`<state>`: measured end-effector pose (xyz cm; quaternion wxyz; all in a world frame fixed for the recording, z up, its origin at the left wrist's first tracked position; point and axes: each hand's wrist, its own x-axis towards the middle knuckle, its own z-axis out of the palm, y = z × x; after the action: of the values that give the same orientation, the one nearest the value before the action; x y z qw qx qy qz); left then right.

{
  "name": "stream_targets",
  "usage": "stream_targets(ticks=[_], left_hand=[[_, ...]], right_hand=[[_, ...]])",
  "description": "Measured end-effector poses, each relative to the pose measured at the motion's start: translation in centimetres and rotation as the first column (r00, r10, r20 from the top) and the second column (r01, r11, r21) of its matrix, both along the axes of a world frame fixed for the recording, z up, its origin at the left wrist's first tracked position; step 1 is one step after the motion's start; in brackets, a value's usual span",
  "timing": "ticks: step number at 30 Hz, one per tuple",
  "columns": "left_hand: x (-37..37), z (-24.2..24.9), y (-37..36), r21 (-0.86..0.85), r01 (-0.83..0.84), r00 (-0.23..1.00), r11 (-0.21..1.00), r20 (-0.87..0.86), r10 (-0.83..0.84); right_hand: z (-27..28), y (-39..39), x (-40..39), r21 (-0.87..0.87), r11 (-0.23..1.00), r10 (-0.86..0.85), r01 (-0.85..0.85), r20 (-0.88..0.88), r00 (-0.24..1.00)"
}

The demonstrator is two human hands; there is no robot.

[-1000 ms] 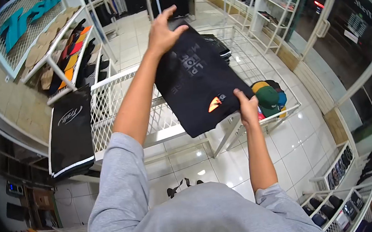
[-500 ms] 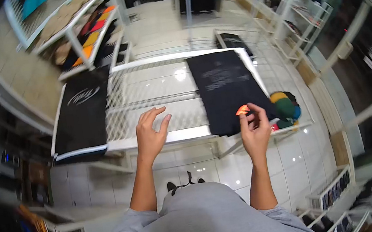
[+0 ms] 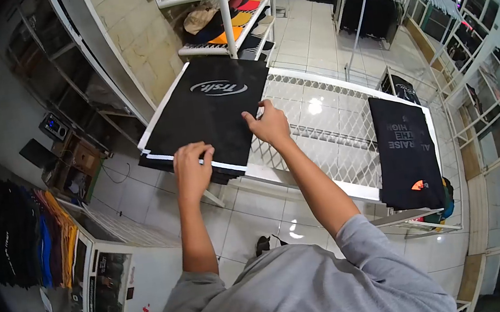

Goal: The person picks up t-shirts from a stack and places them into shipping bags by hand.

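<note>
Black folded cloth stack with a white oval logo (image 3: pixel 219 88) and a white strip along the near edge: lying flat at the left end of the white metal mesh table (image 3: pixel 359 192). Left hand (image 3: pixel 192 171) is at that near edge, fingers bent and close together over the strip; can't tell if they pinch cloth. Right hand (image 3: pixel 271 125) is at the stack's right side, thumb and forefinger slightly parted; can't tell if fabric is between them.

Progress, my read: top layer is folded and mostly smooth. Left over: near edge looks uneven, lower dark layers poke out below the strip. Black folded garment with grey lettering and an orange patch (image 3: pixel 408 154) is flat at the table's right end, apart from both hands; looks done, no obvious creases.
</note>
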<state>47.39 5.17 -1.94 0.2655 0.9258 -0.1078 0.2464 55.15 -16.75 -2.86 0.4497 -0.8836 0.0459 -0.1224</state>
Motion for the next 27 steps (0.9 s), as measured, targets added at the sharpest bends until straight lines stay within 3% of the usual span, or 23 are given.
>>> stream_targets(ticks=[2,3,10,13,15,16,19,22,27], left_hand=[[-0.2,-0.5,0.2,0.007,0.008,1.000,1.000,-0.029,-0.008],[-0.4,-0.5,0.1,0.001,0.010,0.999,1.000,-0.044,-0.010],[-0.9,-0.7,0.5,-0.007,0.060,0.997,0.998,-0.048,-0.060],[-1.1,-0.5,0.0,-0.038,0.074,0.995,0.997,-0.060,-0.076],[-1.1,0.0,-0.7,-0.077,0.083,0.992,0.994,-0.089,-0.090],[-1.1,0.3,-1.3,-0.077,0.091,0.991,0.993,-0.087,-0.098],[-1.3,0.9,-3.6,-0.100,0.203,0.979,0.974,-0.013,-0.205],[-1.9,1.3,-6.8,-0.092,0.320,0.946,0.943,-0.013,-0.323],[-3.0,0.6,-12.4,-0.099,0.512,0.855,0.853,-0.035,-0.517]], right_hand=[[-0.4,1.3,0.8,-0.212,0.972,-0.118,0.096,-0.090,0.989],[-0.5,1.4,1.1,-0.186,0.980,-0.105,0.076,-0.151,0.983],[-2.2,1.7,2.0,0.073,0.985,-0.145,0.157,-0.143,0.979],[-2.0,2.0,2.1,0.199,0.956,-0.219,0.214,0.001,0.976],[-1.6,1.8,2.5,0.287,0.932,-0.284,0.221,0.203,0.937],[-1.4,1.3,2.7,0.288,0.930,-0.292,0.228,0.204,0.934],[-0.5,-2.6,2.3,0.349,0.910,-0.365,0.226,0.411,0.835],[1.1,-8.9,-1.1,0.411,0.876,-0.384,0.253,0.274,0.882],[1.0,-18.6,-8.6,0.336,0.856,-0.460,0.392,0.148,0.876]])
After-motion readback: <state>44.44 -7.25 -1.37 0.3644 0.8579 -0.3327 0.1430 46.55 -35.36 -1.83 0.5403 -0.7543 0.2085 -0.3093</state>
